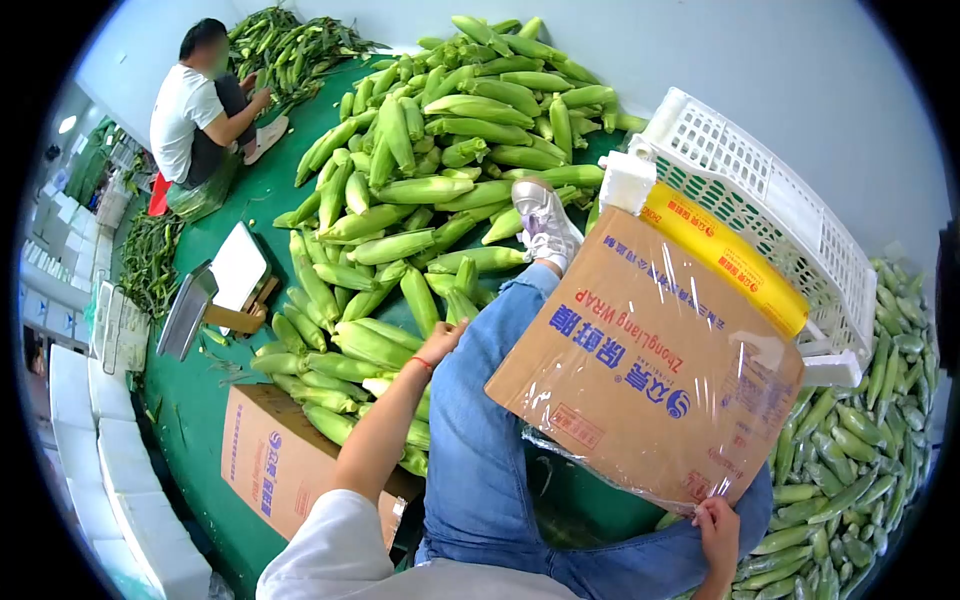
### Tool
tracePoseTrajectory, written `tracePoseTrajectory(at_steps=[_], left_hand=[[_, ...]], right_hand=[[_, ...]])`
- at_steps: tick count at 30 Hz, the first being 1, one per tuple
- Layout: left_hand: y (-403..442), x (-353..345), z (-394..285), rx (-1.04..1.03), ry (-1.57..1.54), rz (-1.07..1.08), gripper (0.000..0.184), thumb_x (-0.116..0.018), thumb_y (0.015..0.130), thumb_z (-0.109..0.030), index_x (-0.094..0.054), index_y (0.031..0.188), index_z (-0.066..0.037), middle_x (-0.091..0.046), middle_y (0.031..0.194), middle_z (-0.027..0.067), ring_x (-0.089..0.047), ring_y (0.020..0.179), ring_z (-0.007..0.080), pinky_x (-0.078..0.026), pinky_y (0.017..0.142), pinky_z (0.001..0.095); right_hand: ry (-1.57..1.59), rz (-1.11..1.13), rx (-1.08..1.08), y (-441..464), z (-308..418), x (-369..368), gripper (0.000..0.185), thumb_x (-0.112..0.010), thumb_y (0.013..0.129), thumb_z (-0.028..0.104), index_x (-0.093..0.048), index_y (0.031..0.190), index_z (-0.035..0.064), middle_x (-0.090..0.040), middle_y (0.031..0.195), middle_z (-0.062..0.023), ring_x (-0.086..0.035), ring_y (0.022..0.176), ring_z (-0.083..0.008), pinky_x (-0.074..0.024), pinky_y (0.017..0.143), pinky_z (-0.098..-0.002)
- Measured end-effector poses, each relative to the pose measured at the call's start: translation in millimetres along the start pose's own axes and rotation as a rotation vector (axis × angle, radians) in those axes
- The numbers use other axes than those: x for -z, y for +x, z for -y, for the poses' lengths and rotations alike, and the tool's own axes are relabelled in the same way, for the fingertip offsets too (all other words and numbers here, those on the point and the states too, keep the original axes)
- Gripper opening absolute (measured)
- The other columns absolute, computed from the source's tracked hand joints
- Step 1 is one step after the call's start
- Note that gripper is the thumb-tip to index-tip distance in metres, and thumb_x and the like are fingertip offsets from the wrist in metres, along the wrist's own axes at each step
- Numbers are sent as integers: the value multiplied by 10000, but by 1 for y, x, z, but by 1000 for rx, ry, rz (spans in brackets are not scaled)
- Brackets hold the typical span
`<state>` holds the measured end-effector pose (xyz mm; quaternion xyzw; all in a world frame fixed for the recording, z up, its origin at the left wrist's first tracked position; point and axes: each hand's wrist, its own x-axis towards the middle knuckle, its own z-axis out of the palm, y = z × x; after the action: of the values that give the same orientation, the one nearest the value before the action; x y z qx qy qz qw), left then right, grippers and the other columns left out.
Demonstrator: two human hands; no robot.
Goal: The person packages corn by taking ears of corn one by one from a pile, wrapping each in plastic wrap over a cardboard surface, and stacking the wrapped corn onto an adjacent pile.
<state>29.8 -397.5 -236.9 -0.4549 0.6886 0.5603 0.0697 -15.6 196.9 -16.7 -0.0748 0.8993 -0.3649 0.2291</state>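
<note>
My left hand (441, 343) is at the near side of a large pile of green corn ears (395, 248), its fingers closed at an ear beside my knee; the grip is partly hidden. My right hand (716, 530) pinches the edge of clear plastic film (640, 492) at the lower corner of a cardboard box (640, 340). The film lies over the box, which rests across my lap. A yellow roll box (725, 258) sits along the far edge of the cardboard.
A white plastic crate (760, 190) stands behind the box. Wrapped corn (850, 450) is heaped at right. Another cardboard box (290, 455) and a scale (238, 275) are at left. A person (205, 120) sits at upper left near more corn (285, 55).
</note>
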Motion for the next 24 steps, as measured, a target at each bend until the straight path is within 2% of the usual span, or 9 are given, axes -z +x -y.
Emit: tracePoseTrajectory(at_steps=[5, 11, 15, 17, 18, 19, 21, 23, 24], left_hand=[[12, -44, 23, -194, 19, -149, 611, -655, 890, -461, -416, 1285, -60, -608, 1076, 141, -603, 887, 183, -509, 739, 350], [-9, 25, 25, -156, -894, -295, 477, -598, 944, -409, -425, 1305, -149, -594, 1140, 58, -602, 961, 207, -513, 809, 381], [-75, 97, -81, -307, -1200, -243, 543, -473, 950, -577, -526, 1261, -136, -602, 1135, 73, -623, 944, 246, -540, 775, 373], [-82, 138, -104, -433, -1144, -123, 649, -421, 942, -634, -536, 1277, -90, -616, 1140, 98, -626, 941, 254, -542, 795, 376], [-82, 158, -103, -581, -1059, 171, 704, -408, 937, -652, -511, 1293, -53, -626, 1153, 136, -634, 926, 249, -548, 789, 382], [-111, 145, -131, -604, -997, 79, 744, -411, 927, -665, -519, 1283, -20, -629, 1170, 120, -630, 951, 201, -537, 825, 377], [-138, 126, -143, -544, -756, 161, 667, -491, 941, -575, -478, 1302, -15, -610, 1196, 143, -630, 950, 210, -548, 815, 371], [-182, 93, -162, -470, -535, 269, 770, -792, 778, -338, -407, 1372, -34, -579, 1230, 156, -618, 981, 225, -548, 826, 372], [-194, 67, -166, -577, -317, 277, 808, -814, 736, -318, -407, 1381, -50, -583, 1202, 156, -627, 957, 236, -549, 818, 366]], right_hand=[[-53, 8, -64, 0, 15, 3, 65, -585, 891, 45, -577, 850, -5, -622, 653, -66, -594, 597, -132, -468, 574, -270], [-73, 2, -77, -1, 16, 2, 73, -590, 900, 58, -582, 865, -6, -644, 662, -100, -632, 606, -160, -492, 592, -285], [-17, -22, -49, -3, -8, 0, 73, -591, 899, 67, -585, 861, 5, -643, 652, -92, -626, 585, -161, -488, 571, -296], [5, -25, -40, 0, -7, -8, 72, -591, 898, 67, -586, 857, 8, -643, 646, -87, -625, 578, -161, -486, 560, -300], [13, -25, -39, 0, -4, -8, 71, -591, 897, 66, -586, 853, 9, -642, 643, -85, -625, 575, -160, -485, 556, -301], [14, -33, -46, -2, -2, -4, 71, -590, 896, 64, -586, 850, 11, -642, 640, -83, -625, 573, -159, -485, 551, -303], [-24, -31, -13, -3, 4, -3, 109, -586, 908, 111, -581, 853, 16, -644, 656, -109, -641, 586, -222, -488, 566, -330], [-58, -83, -3, -7, 4, -7, 136, -589, 911, 154, -580, 870, 25, -648, 676, -129, -647, 617, -282, -491, 584, -361], [-38, -117, -31, -9, 2, -11, 149, -591, 911, 174, -580, 881, 29, -651, 689, -139, -649, 638, -315, -492, 595, -378]])
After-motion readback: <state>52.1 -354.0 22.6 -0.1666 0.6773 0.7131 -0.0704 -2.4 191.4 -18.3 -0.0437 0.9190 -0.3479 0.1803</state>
